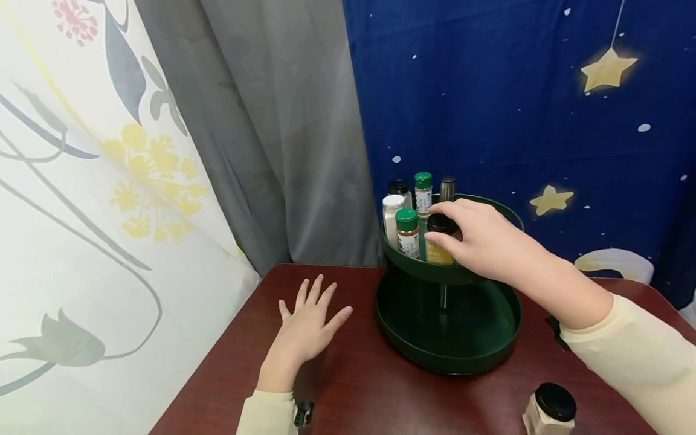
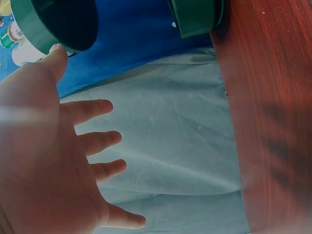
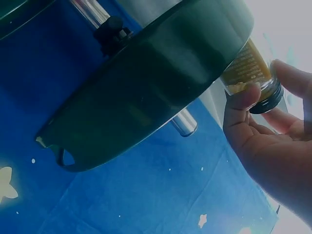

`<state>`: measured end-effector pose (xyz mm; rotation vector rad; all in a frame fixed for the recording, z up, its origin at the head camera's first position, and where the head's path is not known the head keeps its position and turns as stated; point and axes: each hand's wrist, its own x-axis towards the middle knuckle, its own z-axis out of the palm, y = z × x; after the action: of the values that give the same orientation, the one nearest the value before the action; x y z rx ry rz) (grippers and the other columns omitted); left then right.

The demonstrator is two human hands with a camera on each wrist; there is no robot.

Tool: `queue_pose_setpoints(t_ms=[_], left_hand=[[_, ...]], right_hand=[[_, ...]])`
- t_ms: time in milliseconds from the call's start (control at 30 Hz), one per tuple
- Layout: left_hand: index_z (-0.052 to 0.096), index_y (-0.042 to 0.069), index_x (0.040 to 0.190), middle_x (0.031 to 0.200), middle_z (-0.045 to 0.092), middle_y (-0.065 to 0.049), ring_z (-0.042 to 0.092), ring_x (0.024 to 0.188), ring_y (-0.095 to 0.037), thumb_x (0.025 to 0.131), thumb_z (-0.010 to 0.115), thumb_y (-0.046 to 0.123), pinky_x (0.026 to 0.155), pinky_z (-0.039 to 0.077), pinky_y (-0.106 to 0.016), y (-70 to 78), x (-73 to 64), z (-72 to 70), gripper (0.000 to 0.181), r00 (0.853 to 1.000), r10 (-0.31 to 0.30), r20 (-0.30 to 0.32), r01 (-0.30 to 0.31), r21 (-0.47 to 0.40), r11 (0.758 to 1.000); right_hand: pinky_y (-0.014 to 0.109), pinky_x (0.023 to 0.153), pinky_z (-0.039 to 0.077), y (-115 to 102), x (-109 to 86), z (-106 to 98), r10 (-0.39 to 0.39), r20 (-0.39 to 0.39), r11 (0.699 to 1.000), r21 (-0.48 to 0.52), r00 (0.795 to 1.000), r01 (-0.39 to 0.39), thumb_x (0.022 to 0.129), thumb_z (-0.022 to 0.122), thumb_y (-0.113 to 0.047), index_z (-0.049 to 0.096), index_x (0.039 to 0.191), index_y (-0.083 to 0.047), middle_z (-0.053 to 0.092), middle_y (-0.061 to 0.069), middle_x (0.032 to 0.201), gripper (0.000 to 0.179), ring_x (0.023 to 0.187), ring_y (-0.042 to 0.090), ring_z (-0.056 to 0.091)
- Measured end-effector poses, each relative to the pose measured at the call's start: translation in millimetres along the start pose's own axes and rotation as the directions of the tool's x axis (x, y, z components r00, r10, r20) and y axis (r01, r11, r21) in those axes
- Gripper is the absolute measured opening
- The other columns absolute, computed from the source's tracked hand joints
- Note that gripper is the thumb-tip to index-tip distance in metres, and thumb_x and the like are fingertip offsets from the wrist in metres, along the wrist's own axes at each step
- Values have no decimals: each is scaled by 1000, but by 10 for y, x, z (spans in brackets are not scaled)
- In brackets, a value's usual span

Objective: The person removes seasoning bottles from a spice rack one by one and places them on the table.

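My right hand (image 1: 481,238) grips a spice jar with a black lid (image 1: 441,223) and yellow contents at the front of the upper tray (image 1: 402,258) of a dark green two-tier rack. In the right wrist view, the fingers and thumb curl round the spice jar (image 3: 248,73) near its lid. Left of it stand a green-capped spice bottle (image 1: 408,234) and a white-capped bottle (image 1: 393,217). My left hand (image 1: 304,329) is over the table's left part, fingers spread, holding nothing; the left wrist view shows its palm (image 2: 44,161) too.
Farther back on the upper tray are another green-capped bottle (image 1: 423,194) and a black-lidded jar (image 1: 399,188). The lower tray (image 1: 446,362) sits on the red-brown table (image 1: 359,386). A black-lidded jar (image 1: 551,408) stands at the front right. Curtains (image 1: 293,121) hang behind.
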<state>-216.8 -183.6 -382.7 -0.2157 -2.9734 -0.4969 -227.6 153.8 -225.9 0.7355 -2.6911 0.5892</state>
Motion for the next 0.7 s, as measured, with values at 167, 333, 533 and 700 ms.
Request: queue_pose_setpoints(t_ms=[167,333,533,700], left_hand=[[38,25,167,180,20,-6,8,169,-37,104,45,71,120,4,-87,-10,3,15,78,1000,2,0,-2,4,1000],[38,25,167,180,20,-5,8,168,-38,105,44,72,119,3,-88,-13,1,29,78,1000,5,8,-5,5,1000],[39,23,167,180,20,-6,9,168,-39,105,46,69,119,3,-88,4,-6,17,77,1000,11,11,-11,2,1000],[40,24,166,180,21,-7,9,168,-39,105,47,68,120,3,-87,30,11,-17,76,1000,20,5,-20,1,1000]], right_hand=[[50,88,57,-1,-39,-10,-5,-44,999,35,999,6,107,67,-35,59,149,-8,67,19,134,51,106,28,66],[37,76,56,-25,-135,-68,-42,-205,997,49,978,53,106,69,-26,61,148,-10,67,13,126,46,91,20,64],[18,71,44,-172,-371,-241,-112,-421,991,18,900,132,101,75,-20,65,146,-16,69,4,115,46,84,11,55],[7,77,43,-335,-668,-323,-147,-468,984,25,872,179,94,83,-14,69,142,-23,69,-8,110,51,85,0,56]])
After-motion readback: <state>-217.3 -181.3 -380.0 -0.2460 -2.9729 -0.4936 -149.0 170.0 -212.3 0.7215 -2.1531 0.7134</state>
